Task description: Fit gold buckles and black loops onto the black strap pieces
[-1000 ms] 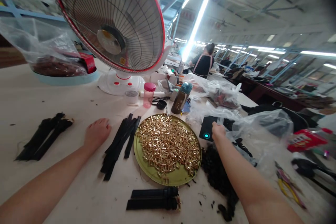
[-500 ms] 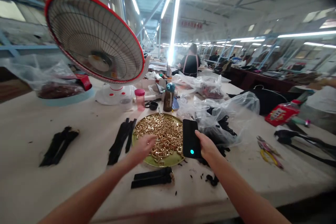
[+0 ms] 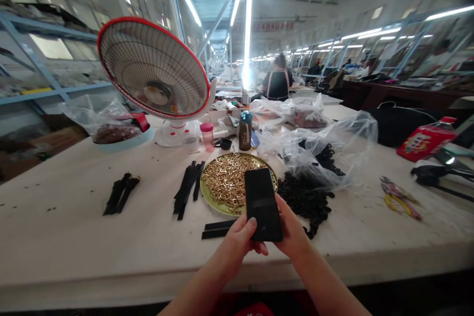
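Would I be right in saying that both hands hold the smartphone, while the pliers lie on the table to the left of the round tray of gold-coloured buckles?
Not quite: the pliers lie to the right of the round tray of gold-coloured buckles, as the head view shows. The left hand and right hand do both hold the smartphone.

The bare left forearm [image 3: 202,281] and the bare right forearm [image 3: 326,279] reach forward and converge. The bare left hand [image 3: 237,240] keeps its thumb [image 3: 252,223] uppermost, fingers curled below; the bare right hand [image 3: 292,231] grips from the right side.
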`<state>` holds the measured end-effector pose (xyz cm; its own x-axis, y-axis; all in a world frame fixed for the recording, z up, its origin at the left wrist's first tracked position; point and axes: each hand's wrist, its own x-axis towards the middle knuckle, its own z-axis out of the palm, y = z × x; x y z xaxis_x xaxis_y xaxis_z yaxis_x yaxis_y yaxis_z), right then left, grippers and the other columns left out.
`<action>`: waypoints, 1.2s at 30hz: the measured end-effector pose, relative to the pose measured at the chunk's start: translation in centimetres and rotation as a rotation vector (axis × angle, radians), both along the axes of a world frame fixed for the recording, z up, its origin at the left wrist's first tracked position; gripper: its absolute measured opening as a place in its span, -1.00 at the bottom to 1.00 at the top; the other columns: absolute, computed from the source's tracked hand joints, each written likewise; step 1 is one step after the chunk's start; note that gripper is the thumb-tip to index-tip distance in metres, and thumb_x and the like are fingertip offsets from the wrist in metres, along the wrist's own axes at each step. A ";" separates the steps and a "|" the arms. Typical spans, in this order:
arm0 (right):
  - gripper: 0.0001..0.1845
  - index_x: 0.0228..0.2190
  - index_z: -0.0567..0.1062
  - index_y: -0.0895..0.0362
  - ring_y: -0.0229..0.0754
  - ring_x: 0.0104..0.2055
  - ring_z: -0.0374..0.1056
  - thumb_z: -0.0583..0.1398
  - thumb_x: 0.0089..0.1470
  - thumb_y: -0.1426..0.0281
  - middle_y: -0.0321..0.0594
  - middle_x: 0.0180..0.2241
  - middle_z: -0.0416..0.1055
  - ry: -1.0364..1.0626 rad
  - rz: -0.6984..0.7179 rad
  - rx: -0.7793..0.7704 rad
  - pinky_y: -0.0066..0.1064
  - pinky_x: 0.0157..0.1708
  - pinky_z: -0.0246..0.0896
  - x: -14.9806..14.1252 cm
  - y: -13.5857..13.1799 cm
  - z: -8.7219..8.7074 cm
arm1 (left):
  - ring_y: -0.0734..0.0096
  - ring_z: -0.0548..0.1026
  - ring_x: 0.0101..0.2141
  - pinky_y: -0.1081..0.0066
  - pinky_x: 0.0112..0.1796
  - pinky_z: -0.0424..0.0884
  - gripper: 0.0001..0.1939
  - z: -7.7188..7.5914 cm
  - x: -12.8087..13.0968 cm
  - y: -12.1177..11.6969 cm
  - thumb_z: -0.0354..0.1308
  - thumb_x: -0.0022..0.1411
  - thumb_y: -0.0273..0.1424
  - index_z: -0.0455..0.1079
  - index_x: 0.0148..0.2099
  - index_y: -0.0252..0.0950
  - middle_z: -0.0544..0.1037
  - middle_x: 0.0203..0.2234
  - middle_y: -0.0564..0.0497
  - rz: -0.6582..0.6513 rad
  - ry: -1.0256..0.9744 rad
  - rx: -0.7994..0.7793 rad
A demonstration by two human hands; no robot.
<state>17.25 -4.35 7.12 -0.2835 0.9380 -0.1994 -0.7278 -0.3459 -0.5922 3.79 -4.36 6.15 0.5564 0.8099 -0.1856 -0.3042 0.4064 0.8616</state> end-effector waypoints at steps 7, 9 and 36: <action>-0.41 -0.19 0.47 0.30 -0.06 -0.17 0.37 -0.07 0.10 0.07 -0.03 -0.21 0.45 0.161 -0.037 -0.037 -0.28 -0.14 0.28 -1.0 -1.1 -0.2 | 0.57 0.39 -0.62 0.52 -0.54 0.27 -0.55 -0.3 0.1 -1.8 0.05 0.14 -0.13 0.24 -0.07 -0.38 0.43 -0.45 0.02 -0.011 0.042 0.027; -0.40 -0.20 0.47 0.29 -0.06 -0.18 0.37 -0.06 0.09 0.05 -0.04 -0.23 0.46 0.190 -0.045 -0.041 -0.27 -0.14 0.28 -0.9 -1.5 -0.7 | 0.56 0.39 -0.63 0.52 -0.55 0.27 -0.50 -0.7 0.1 -2.0 0.04 0.13 -0.11 0.20 0.00 -0.35 0.44 -0.45 0.03 -0.033 0.074 0.027; -0.36 -0.15 0.44 0.23 -0.14 -0.28 0.38 -0.02 0.02 -0.03 -0.09 -0.26 0.45 0.305 -0.066 -0.052 -0.35 -0.23 0.30 0.9 -1.3 -2.4 | 0.56 0.38 -0.62 0.54 -0.58 0.16 -0.48 -2.1 1.3 -2.0 0.04 0.03 0.01 0.24 -0.20 -0.38 0.43 -0.48 0.01 -0.115 0.215 0.137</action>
<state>18.17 -5.61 4.71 -0.2762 0.9472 -0.1627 -0.8910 -0.3159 -0.3261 5.06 -6.36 4.09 0.6061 0.7693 -0.2020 -0.0673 0.3027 0.9507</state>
